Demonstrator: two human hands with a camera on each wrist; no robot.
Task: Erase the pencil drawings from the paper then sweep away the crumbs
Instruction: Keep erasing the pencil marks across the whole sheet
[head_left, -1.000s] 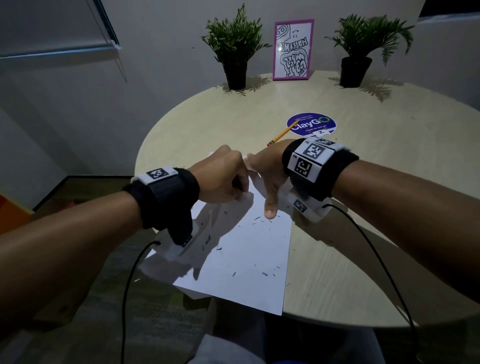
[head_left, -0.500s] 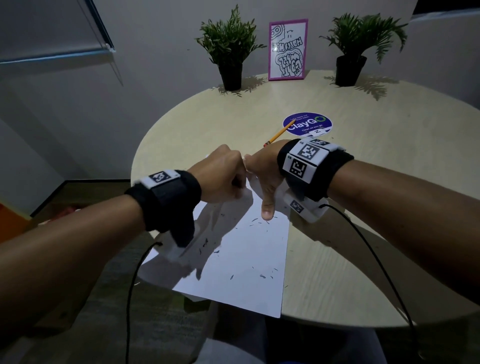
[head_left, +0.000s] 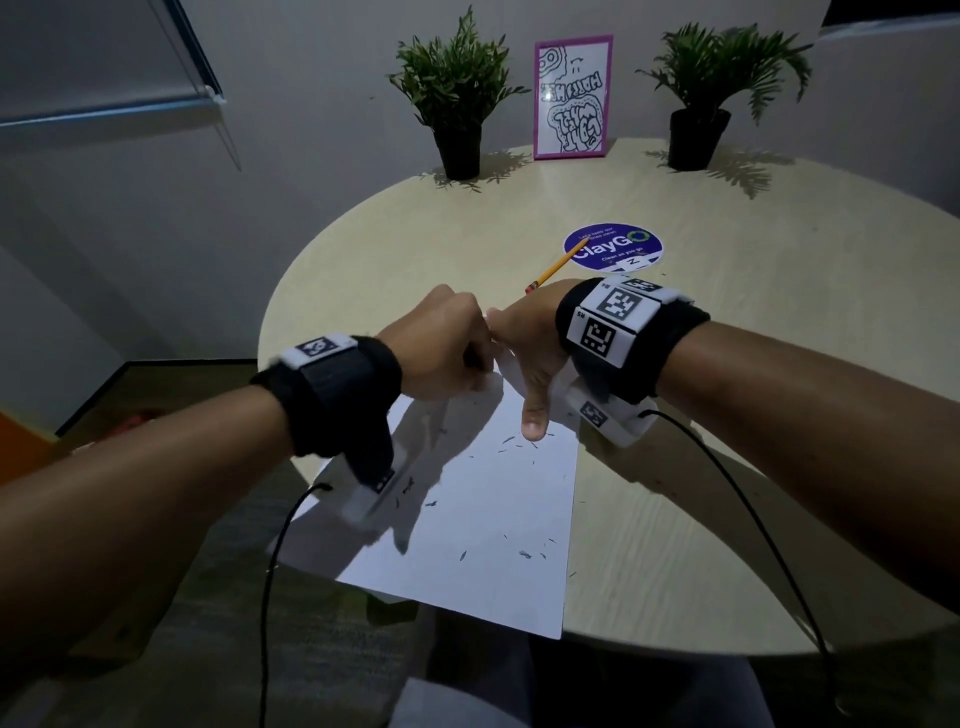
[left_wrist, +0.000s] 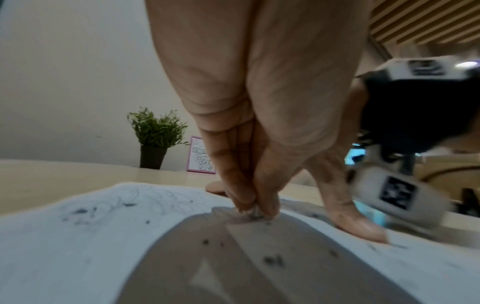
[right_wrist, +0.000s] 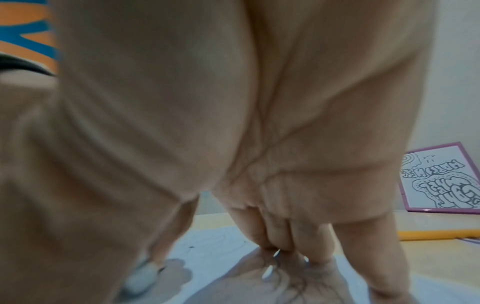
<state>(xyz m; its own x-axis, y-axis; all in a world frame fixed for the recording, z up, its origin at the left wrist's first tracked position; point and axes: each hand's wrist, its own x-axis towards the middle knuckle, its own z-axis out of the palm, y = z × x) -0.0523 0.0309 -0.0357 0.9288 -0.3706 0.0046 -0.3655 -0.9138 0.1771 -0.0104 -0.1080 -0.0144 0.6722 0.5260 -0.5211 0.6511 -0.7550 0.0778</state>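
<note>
A white sheet of paper (head_left: 483, 519) lies on the round table (head_left: 727, 467), its near end hanging over the edge. Dark eraser crumbs (head_left: 524, 554) are scattered across it. Faint pencil drawings (left_wrist: 130, 197) show near its far end. My left hand (head_left: 457, 358) is curled, its fingertips pinching a small white eraser (left_wrist: 255, 212) down against the paper. Right beside it, my right hand (head_left: 527, 358) presses the sheet flat with straight fingers (right_wrist: 291, 240) and an outstretched thumb (head_left: 533, 423). From the right wrist, the eraser (right_wrist: 141, 275) appears blurred at lower left.
A yellow pencil (head_left: 553, 267) lies just beyond my hands, its tip on a round purple sticker (head_left: 613, 248). Two potted plants (head_left: 460, 98) (head_left: 711, 78) and a pink-framed picture (head_left: 571, 96) stand at the table's far edge. Cables hang from both wrists.
Both hands stay at the paper's far end; the left hand with the eraser has shifted only slightly. The paper and crumbs lie as before.
</note>
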